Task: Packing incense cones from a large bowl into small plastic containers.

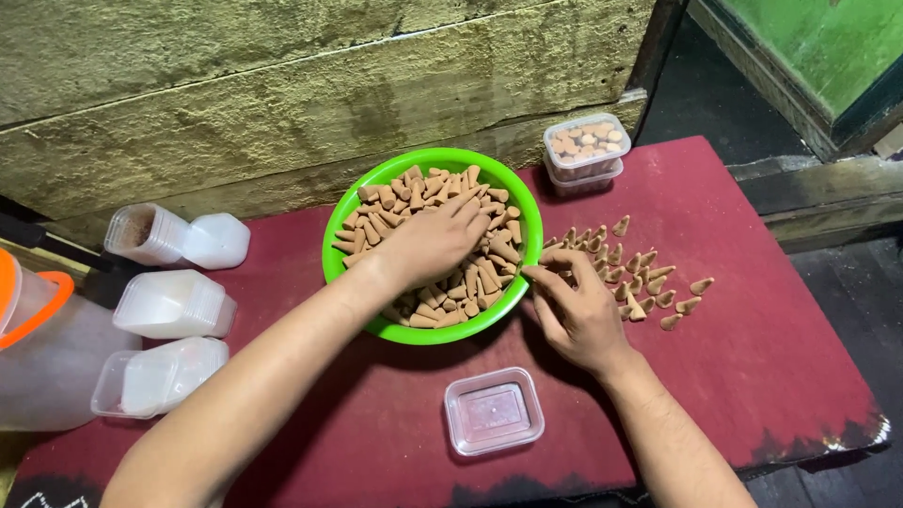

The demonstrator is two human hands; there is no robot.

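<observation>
A bright green bowl [340,235] full of tan incense cones [419,191] sits on a dark red board [752,348]. My left hand [435,240] lies palm down inside the bowl, its fingers spread over the cones. My right hand [578,306] rests just right of the bowl's rim, its fingers curled at the edge of a loose group of cones [649,277] that lie and stand on the board. Whether it pinches a cone is hidden by the fingers.
A small empty clear plastic box [494,411] lies near the front edge. A filled, lidded clear box [587,150] stands behind the loose cones. Stacks of clear containers [174,306] lie at left, beside an orange-rimmed jug [28,301]. A rough wall runs behind.
</observation>
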